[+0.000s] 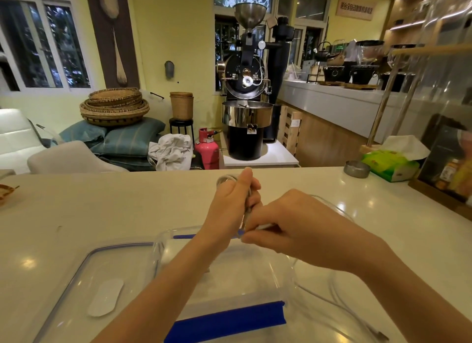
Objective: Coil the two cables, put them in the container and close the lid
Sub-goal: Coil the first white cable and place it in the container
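While both hands (258,215) pinch a thin white coiled cable (226,178), the clear plastic container (163,238) sits open.

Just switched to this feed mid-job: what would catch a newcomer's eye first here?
Centre frame, the left hand holds a coiled cable while the right hand pinches its end, above the open clear container with blue clips. The lid lies on the counter to the left. Behind, a large black coffee roaster dominates.

A black coffee roaster (245,87) stands at upper centre — a pink gas cylinder (207,148) just left of it, stacked woven baskets (114,106) farther left; a green tissue box (390,164) sits on the tabletop (102,207) at right.
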Demonstrator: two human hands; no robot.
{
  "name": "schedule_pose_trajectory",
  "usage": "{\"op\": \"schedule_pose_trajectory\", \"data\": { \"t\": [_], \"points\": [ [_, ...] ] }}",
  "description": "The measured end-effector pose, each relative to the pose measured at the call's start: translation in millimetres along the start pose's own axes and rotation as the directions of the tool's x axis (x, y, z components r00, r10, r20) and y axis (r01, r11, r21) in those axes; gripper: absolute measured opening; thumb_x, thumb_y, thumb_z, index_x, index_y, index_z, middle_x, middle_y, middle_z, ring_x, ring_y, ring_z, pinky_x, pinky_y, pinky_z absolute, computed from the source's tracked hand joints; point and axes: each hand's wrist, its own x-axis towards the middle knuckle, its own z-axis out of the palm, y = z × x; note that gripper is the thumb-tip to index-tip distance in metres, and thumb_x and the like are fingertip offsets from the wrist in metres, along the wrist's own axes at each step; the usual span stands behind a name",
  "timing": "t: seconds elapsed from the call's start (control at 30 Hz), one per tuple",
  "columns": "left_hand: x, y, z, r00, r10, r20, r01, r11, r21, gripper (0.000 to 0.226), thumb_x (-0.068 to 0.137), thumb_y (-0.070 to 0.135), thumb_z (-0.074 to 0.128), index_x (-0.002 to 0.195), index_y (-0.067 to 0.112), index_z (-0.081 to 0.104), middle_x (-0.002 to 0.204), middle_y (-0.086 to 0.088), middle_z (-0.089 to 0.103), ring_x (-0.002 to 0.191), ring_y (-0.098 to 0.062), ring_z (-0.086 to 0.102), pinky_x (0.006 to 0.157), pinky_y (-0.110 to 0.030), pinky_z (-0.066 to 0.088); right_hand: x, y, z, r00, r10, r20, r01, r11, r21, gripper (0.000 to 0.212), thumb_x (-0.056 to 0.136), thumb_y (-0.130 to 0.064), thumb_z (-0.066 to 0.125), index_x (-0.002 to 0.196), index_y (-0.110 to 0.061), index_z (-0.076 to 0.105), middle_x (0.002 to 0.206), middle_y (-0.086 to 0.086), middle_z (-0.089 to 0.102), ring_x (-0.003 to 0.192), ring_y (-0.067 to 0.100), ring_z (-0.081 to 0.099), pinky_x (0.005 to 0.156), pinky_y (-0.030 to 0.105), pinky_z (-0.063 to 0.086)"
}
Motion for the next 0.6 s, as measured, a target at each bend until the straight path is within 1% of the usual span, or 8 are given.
{"op": "schedule_pose_trajectory", "data": {
  "t": [0.1, 0.17, 0.23, 0.33, 0.4, 0.47, 0.53, 0.6],
  "points": [
    [-0.5, -0.6, -2.9, 0.995, -0.087, 0.057, 0.082, 0.993, 0.083, 0.046, 0.095, 0.038, 0.033, 0.062, 0.014, 0.054, 0.053, -0.004, 0.049, 0.051, -0.014, 0.048, 0.049, -0.02, 0.043, 0.9, 6.3, -7.3, 0.996, -0.03, -0.085, 0.033, 0.999, 0.035, 0.018, 0.085, -0.03, 0.055, 0.093, -0.021, 0.069, 0.071, -0.009, 0.068, 0.059, 0.002, 0.056, 0.063, 0.016, 0.047],
    [-0.8, -0.7, -3.9, 0.963, -0.18, 0.199, 0.184, 0.983, -0.004, 0.05, 0.095, 0.039, 0.03, 0.056, 0.013, 0.048, 0.044, 0.0, 0.046, 0.042, -0.013, 0.043, 0.045, -0.021, 0.039, 3.3, 20.6, -14.3, 0.989, -0.008, -0.15, 0.025, 0.993, 0.116, 0.018, 0.08, -0.031, 0.058, 0.087, -0.02, 0.071, 0.063, -0.015, 0.063, 0.06, 0.0, 0.059, 0.064, 0.014, 0.048],
    [-1.0, 0.1, -4.0, 0.897, -0.27, 0.349, 0.332, 0.934, -0.129, 0.052, 0.095, 0.043, 0.027, 0.057, 0.011, 0.045, 0.041, 0.003, 0.041, 0.036, -0.01, 0.036, 0.04, -0.019, 0.034, 6.6, 34.7, -16.0, 0.971, 0.001, -0.238, 0.047, 0.979, 0.198, 0.015, 0.074, -0.029, 0.066, 0.081, -0.018, 0.073, 0.063, -0.011, 0.065, 0.063, 0.006, 0.061, 0.057, 0.013, 0.047],
    [-0.1, 0.7, -7.7, 0.774, -0.354, 0.524, 0.459, 0.885, -0.081, 0.064, 0.086, 0.057, 0.024, 0.057, 0.007, 0.051, 0.039, 0.002, 0.038, 0.032, -0.01, 0.034, 0.037, -0.016, 0.032, 10.3, 47.5, -8.2, 0.941, 0.031, -0.336, 0.088, 0.939, 0.333, 0.014, 0.066, -0.029, 0.075, 0.074, -0.018, 0.073, 0.065, -0.008, 0.064, 0.065, 0.011, 0.058, 0.052, 0.013, 0.043],
    [-0.1, 3.8, -10.8, 0.7, -0.354, 0.621, 0.508, 0.857, -0.085, 0.065, 0.079, 0.061, 0.026, 0.054, 0.007, 0.052, 0.033, 0.004, 0.036, 0.028, -0.008, 0.033, 0.035, -0.015, 0.032, 11.2, 52.8, 0.6, 0.931, 0.068, -0.359, 0.109, 0.885, 0.452, 0.015, 0.063, -0.033, 0.076, 0.073, -0.022, 0.072, 0.072, -0.002, 0.065, 0.071, 0.014, 0.06, 0.057, 0.021, 0.049],
    [-0.5, 6.8, -12.5, 0.65, -0.32, 0.689, 0.556, 0.818, -0.145, 0.066, 0.08, 0.063, 0.028, 0.053, 0.007, 0.052, 0.028, 0.005, 0.036, 0.026, -0.009, 0.038, 0.036, -0.014, 0.037, 12.0, 54.9, 10.7, 0.931, 0.097, -0.353, 0.125, 0.822, 0.556, 0.013, 0.07, -0.031, 0.068, 0.078, -0.02, 0.069, 0.08, 0.002, 0.067, 0.078, 0.016, 0.064, 0.066, 0.024, 0.054],
    [-0.7, 7.1, -14.1, 0.626, -0.268, 0.732, 0.58, 0.787, -0.208, 0.065, 0.08, 0.062, 0.033, 0.054, 0.007, 0.054, 0.026, 0.006, 0.038, 0.029, -0.011, 0.048, 0.041, -0.016, 0.044, 12.4, 53.7, 22.1, 0.939, 0.122, -0.321, 0.132, 0.735, 0.666, 0.012, 0.08, -0.024, 0.06, 0.085, -0.013, 0.064, 0.079, 0.009, 0.066, 0.075, 0.017, 0.065, 0.068, 0.023, 0.054],
    [-1.4, 6.2, -16.2, 0.637, -0.232, 0.736, 0.548, 0.807, -0.22, 0.055, 0.077, 0.059, 0.047, 0.053, 0.01, 0.056, 0.026, 0.007, 0.041, 0.036, -0.011, 0.056, 0.046, -0.018, 0.049, 13.3, 51.6, 31.4, 0.939, 0.149, -0.309, 0.128, 0.684, 0.718, 0.009, 0.085, -0.026, 0.053, 0.086, -0.021, 0.061, 0.074, 0.002, 0.063, 0.07, 0.015, 0.062, 0.064, 0.022, 0.052]
  ]
}}
